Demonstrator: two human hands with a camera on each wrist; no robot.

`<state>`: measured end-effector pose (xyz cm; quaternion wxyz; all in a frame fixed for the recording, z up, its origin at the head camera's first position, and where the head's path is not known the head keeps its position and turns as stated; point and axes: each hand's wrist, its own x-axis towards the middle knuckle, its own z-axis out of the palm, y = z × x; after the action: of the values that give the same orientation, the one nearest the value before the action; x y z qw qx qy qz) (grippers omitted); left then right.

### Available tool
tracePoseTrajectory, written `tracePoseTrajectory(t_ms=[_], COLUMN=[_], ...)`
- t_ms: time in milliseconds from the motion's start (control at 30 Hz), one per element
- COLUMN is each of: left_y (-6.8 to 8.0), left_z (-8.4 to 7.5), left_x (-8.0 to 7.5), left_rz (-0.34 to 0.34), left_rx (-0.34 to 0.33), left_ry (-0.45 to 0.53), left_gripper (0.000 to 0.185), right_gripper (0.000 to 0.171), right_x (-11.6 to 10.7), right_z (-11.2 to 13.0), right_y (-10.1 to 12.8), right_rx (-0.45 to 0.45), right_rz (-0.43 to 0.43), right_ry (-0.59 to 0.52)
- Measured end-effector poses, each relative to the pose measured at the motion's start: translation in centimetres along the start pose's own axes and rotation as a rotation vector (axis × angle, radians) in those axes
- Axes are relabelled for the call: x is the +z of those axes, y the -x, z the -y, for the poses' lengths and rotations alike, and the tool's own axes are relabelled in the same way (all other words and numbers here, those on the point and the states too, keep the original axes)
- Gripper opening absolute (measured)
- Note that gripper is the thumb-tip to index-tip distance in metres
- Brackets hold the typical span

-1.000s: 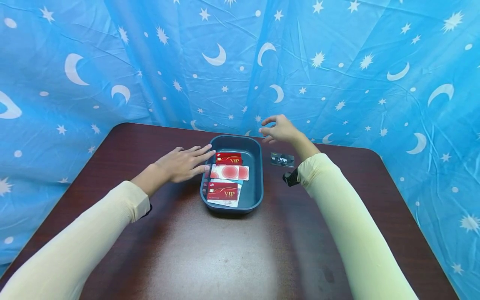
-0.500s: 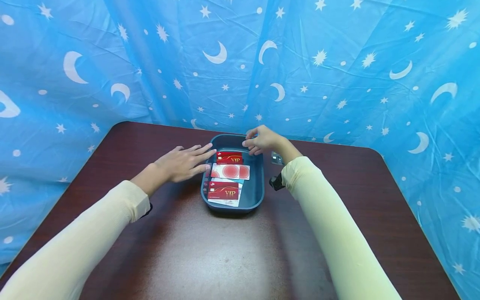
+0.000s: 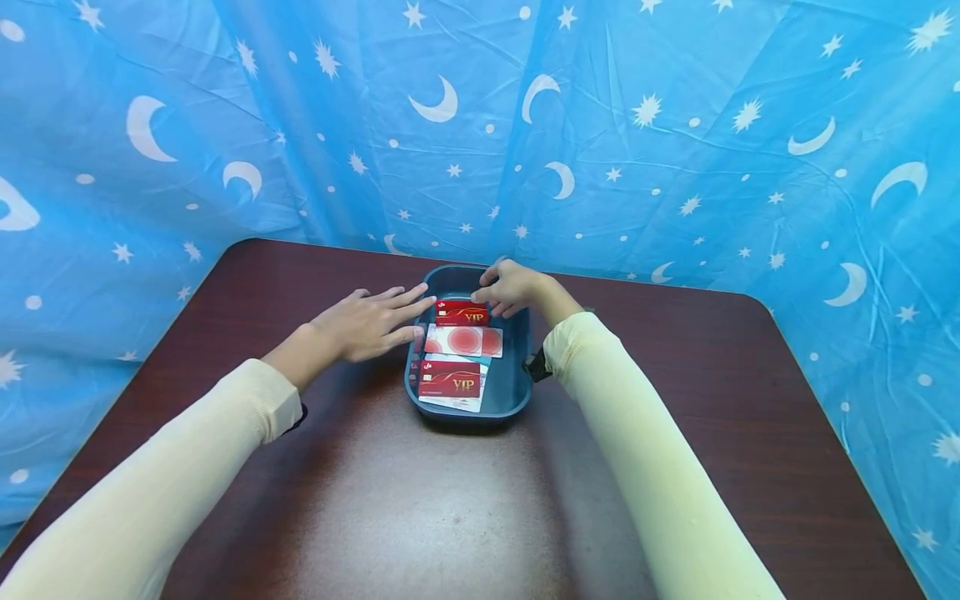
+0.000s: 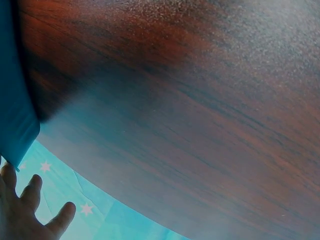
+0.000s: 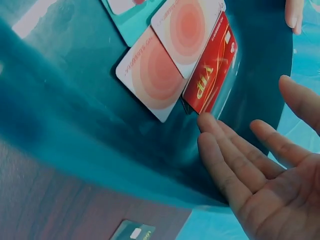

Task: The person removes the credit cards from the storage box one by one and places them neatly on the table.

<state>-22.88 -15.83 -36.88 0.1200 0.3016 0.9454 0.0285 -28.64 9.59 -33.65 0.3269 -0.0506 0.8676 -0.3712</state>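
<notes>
Blue cloth [image 3: 675,125] printed with white moons and stars is hung behind and around a dark wooden table [image 3: 450,500]. At the far middle of the table a dark teal tray [image 3: 513,383] is set, and several cards are laid in it: a red VIP card [image 3: 461,313] at the far end, two white cards with red circles [image 3: 463,341] in the middle, and another red VIP card [image 3: 450,380] at the near end. The left hand [image 3: 367,323] is held flat with straight fingers at the tray's left rim, nothing being gripped. The right hand [image 3: 513,287] is held over the far end, fingers relaxed and open, one fingertip [image 5: 206,121] touching the far red card. A dark card [image 5: 132,232] is seen on the table just right of the tray.
</notes>
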Motion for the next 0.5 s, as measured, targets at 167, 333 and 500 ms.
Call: tracePoseTrajectory(t_ms=[167, 333, 500], left_y=[0.04, 0.01, -0.08], left_z=[-0.05, -0.02, -0.04], left_x=[-0.18, -0.18, -0.21], left_rz=[0.001, -0.005, -0.005], left_rx=[0.002, 0.016, 0.019], left_ry=[-0.008, -0.007, 0.000], left_gripper=[0.069, 0.068, 0.068], right_gripper=[0.058, 0.061, 0.062], right_x=[0.35, 0.71, 0.97], right_z=[0.17, 0.38, 0.56], right_y=[-0.21, -0.50, -0.66], right_rx=[0.030, 0.064, 0.078], right_rz=[0.000, 0.026, 0.029], right_ry=[0.014, 0.071, 0.110])
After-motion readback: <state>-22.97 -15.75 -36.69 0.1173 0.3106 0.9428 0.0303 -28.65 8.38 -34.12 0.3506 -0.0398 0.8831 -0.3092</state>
